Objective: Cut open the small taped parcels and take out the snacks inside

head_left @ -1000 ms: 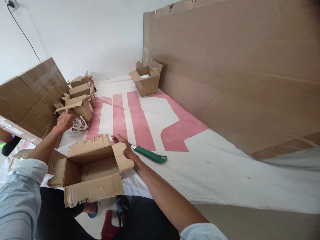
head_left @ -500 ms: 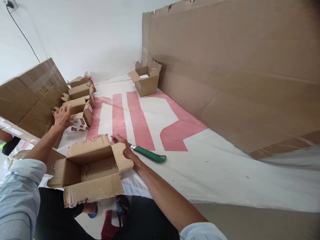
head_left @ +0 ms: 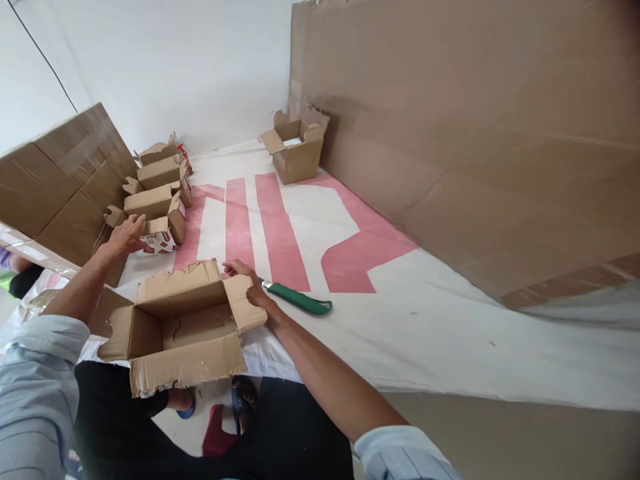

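An open cardboard box (head_left: 195,323) with torn flaps lies in front of me at the table's edge; its visible inside holds nothing. My right hand (head_left: 246,280) is at its far right corner, the thumb on the right flap and the fingers behind it. Just right of that hand lies a green-handled knife (head_left: 300,299), its blade partly hidden. My left hand (head_left: 127,235) reaches left, fingers stretched out over the near end of a small box with a printed white side (head_left: 159,242). Whether the fingertips touch that box I cannot tell.
Several small open boxes (head_left: 159,172) stand in a row beside a large carton (head_left: 65,180) on the left. Another open box (head_left: 297,160) with something white inside stands at the back, against a tall cardboard sheet (head_left: 450,147). A pink-and-white cloth (head_left: 400,327) covers the table.
My left hand has lowered slightly onto the printed box's near end, covering more of its print. My right hand stays at the open box's corner. The view has tilted down a little.
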Motion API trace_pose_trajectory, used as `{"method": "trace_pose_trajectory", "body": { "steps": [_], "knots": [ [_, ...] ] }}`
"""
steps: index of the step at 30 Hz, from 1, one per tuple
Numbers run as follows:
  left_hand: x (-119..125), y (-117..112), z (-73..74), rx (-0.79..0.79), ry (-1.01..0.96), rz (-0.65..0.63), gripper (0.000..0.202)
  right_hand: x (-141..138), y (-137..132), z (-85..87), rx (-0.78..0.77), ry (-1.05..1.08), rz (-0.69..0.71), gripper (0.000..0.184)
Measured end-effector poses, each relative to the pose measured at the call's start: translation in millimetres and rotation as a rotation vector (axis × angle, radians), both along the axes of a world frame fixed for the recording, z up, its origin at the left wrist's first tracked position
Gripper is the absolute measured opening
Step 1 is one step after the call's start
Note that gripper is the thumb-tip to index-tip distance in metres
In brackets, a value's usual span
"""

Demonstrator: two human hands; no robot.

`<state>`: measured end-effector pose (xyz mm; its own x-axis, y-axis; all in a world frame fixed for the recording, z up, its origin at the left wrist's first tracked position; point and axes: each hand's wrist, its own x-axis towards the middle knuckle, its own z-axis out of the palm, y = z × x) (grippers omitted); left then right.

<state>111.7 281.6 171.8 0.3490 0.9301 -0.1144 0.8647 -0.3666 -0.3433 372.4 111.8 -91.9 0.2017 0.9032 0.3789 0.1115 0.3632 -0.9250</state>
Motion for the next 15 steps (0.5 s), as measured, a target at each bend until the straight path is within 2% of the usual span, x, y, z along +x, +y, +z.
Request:
{"method": "trace_pose_trajectory", "body": {
  "steps": [3, 6, 8, 9, 11, 13, 15],
  "knots": [
    [1.0, -23.4, 13.6, 0.032, -0.078, -0.068, 0.092, 2.3, -1.0, -0.8, -0.017, 0.005, 0.021, 0.031],
    [3.9, -64.7, 31.3, 0.007, -0.204, -0.155, 0.068, 4.7, -2.5, -1.9, -0.018, -0.009, 0.03, 0.033],
    [7.4, -103.2, 41.8, -0.14, -0.371, -0.224, 0.053, 6.2, -3.7, -1.2, -0.015, -0.027, 0.029, 0.033],
    [9.7, -124.7, 45.2, -0.242, -0.445, -0.226, 0.052, 6.9, -4.4, -0.3, -0.021, -0.032, 0.029, 0.034],
    [15.3, -169.1, 46.6, -0.462, -0.494, -0.245, 0.055, 8.4, -6.5, 2.2, -0.04, -0.032, 0.033, 0.035],
    [22.5, -209.4, 39.6, -0.649, -0.388, -0.261, 0.055, 9.7, -9.7, 4.8, -0.046, -0.029, 0.043, 0.034],
    [31.0, -240.2, 26.2, -0.679, -0.203, -0.324, 0.052, 10.8, -14.3, 6.5, -0.025, -0.063, 0.045, 0.033]
  ]
}}
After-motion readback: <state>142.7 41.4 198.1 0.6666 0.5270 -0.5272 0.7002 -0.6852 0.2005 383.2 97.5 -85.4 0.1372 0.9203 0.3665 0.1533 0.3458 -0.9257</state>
